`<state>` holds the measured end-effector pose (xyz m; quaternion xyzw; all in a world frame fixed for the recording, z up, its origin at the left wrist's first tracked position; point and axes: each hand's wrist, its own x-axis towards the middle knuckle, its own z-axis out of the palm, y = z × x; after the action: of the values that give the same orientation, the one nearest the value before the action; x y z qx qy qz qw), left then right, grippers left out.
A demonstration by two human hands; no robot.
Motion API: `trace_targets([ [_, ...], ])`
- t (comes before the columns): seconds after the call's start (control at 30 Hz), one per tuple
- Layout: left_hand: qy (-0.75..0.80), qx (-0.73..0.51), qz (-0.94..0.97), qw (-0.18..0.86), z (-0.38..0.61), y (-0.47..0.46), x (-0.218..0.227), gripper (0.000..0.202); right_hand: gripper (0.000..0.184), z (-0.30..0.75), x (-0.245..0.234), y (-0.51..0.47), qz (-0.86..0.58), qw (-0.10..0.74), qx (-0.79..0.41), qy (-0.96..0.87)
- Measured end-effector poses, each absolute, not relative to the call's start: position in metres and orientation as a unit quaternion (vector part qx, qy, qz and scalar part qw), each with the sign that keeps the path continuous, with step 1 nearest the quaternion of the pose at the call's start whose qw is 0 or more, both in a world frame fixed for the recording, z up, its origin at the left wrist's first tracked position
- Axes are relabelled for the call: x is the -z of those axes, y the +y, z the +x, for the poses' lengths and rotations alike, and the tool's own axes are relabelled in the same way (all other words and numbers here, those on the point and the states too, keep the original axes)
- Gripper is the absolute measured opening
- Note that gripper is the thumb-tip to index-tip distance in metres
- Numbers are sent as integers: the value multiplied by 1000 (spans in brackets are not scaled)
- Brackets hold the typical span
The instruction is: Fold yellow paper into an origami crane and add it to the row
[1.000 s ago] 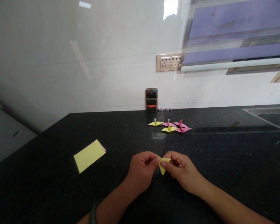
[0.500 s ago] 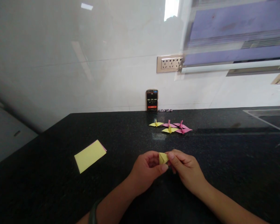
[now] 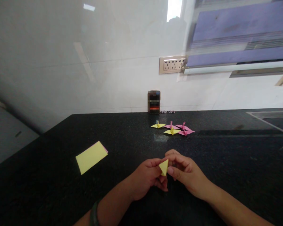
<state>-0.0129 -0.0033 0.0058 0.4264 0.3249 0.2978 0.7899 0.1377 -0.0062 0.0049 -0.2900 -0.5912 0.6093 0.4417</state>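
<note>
A small piece of folded yellow paper (image 3: 163,167), triangular on the side facing me, is held just above the dark countertop. My left hand (image 3: 147,175) pinches it from the left, thumb and index finger on its edge and the other fingers curled beneath. My right hand (image 3: 187,171) curves around its right side. The right thumb lies against the paper's right edge and the index finger meets its top corner. Beyond the hands are several folded paper cranes, among them a yellow crane (image 3: 172,131) and a pink crane (image 3: 185,132).
On the left lies a stack of yellow and pink paper sheets (image 3: 91,158). A phone (image 3: 154,102) leans upright against the wall, a beaded strap (image 3: 168,112) beside it. A wall socket panel (image 3: 172,64) is above. A sink edge (image 3: 269,121) shows at the right.
The folded paper has been turned in my fingers, now showing a plain triangular face. My left hand has shifted its grip to the paper's edge, and my right thumb and fingers have spread wider.
</note>
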Motion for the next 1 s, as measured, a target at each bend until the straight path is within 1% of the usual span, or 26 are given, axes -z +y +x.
trace_targets([
  [0.07,331,-280,434,790,-12,-5,-6,14,9,137,-6,-7,-283,445,-623,-578],
  [0.13,356,-283,451,768,-11,-5,-6,16,10,137,-4,-5,-294,456,-620,-567],
  [0.27,399,-353,476,699,-13,-2,-5,19,13,139,1,-1,-364,479,-581,-548],
  [0.43,359,-428,436,705,-15,1,-4,17,15,139,4,0,-416,491,-564,-517],
  [0.53,366,-446,431,694,-14,1,-4,18,16,137,4,-2,-423,493,-570,-503],
  [0.7,414,-467,450,640,-10,0,-5,14,17,133,4,-5,-421,476,-592,-495],
  [1.0,417,-465,464,628,-9,-4,-9,11,12,134,2,-6,-407,472,-604,-497],
])
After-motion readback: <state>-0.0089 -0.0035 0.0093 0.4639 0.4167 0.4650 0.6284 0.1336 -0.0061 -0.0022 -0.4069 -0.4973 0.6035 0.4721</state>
